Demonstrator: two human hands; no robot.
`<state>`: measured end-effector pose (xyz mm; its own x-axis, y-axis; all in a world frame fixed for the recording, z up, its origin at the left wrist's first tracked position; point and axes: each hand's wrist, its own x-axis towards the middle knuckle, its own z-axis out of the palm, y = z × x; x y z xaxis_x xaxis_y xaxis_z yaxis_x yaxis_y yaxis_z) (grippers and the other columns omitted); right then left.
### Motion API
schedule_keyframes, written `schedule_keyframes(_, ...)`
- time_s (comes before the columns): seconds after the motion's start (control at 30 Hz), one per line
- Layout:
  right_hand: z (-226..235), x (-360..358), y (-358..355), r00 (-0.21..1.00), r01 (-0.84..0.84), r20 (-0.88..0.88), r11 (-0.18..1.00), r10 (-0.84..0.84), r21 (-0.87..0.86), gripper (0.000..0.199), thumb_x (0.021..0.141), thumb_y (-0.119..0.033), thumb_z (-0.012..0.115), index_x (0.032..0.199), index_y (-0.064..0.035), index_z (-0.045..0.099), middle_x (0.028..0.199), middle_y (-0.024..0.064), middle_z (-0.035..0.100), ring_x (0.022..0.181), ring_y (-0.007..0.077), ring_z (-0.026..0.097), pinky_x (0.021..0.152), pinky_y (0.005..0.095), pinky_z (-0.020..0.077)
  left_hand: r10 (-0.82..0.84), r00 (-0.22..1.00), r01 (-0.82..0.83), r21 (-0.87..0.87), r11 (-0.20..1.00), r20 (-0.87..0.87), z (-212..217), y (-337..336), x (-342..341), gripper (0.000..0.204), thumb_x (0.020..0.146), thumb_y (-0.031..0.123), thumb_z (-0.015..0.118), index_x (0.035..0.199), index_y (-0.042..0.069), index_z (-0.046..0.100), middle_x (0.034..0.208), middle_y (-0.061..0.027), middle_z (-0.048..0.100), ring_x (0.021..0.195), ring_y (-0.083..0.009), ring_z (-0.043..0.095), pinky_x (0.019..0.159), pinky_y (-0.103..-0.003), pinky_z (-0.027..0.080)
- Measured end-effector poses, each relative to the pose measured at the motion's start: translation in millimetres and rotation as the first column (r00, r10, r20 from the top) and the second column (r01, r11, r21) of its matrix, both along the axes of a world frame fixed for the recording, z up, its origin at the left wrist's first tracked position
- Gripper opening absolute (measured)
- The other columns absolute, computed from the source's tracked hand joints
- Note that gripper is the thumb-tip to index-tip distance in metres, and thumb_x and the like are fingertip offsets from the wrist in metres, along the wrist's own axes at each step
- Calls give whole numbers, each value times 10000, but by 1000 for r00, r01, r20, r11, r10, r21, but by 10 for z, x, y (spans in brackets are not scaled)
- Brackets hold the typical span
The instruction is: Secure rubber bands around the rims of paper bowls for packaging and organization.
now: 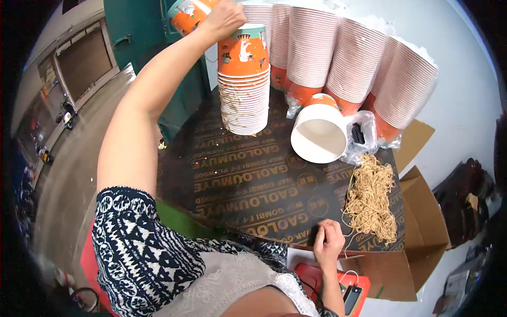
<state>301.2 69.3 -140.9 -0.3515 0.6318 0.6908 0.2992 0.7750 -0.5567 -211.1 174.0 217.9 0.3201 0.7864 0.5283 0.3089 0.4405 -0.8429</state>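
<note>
My left hand (pixel 224 20) is raised at the far side of the table, fingers closed, gripping an orange paper tub (pixel 189 17) that is tilted and partly cut off by the upper edge. Just below that hand stands a tall stack of nested paper tubs (pixel 244 95), upside down, with loose strands of string hanging along their rims. My right hand (pixel 328 240) rests at the table's near edge with its fingers curled closed; whatever may be in them is hidden. Beside it lies a tangled heap of tan string (pixel 372 203), one strand trailing down near the hand.
Several taller stacks of paper tubs (pixel 311 47) in plastic line the table's back. A white-lined tub (pixel 319 134) lies tipped beside a plastic bag (pixel 362 134) with black items. Cardboard boxes (pixel 422 227) stand right of the dark tabletop (pixel 243 169); a green door (pixel 129 63) is behind left.
</note>
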Motion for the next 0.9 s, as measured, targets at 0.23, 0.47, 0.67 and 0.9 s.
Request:
schedule_keyframes(0.23,6,-29,18,996,49,74,999,-49,-1,99,779,41,628,869,0,618,859,132,645,722,299,643,624,376,509,-203,972,225,-230,947,116,-159,719,514,121,790,186,591,714,127,666,724,-97,622,716,-244,617,652,-411,442)
schedule_keyframes(0.47,26,-54,4,997,29,69,998,-33,51,93,775,35,635,854,-9,612,859,129,646,705,298,638,615,374,503,-394,890,433,-156,888,228,-484,525,1078,108,761,94,612,659,88,649,731,-69,659,706,-234,665,654,-395,503)
schedule_keyframes(0.67,21,-62,10,995,38,85,998,-43,51,97,771,38,632,850,-13,606,858,128,645,717,296,638,618,378,502,-451,838,336,363,869,306,-144,119,1106,233,852,283,594,947,77,645,953,-158,636,903,-311,616,780,-468,475)
schedule_keyframes(0.9,13,-57,-16,992,63,110,997,-67,38,99,771,27,632,857,-18,611,870,130,645,737,302,641,631,385,506,-174,796,64,205,977,580,-625,78,614,573,945,548,489,1362,154,488,1283,-201,546,1137,-392,577,883,-670,434)
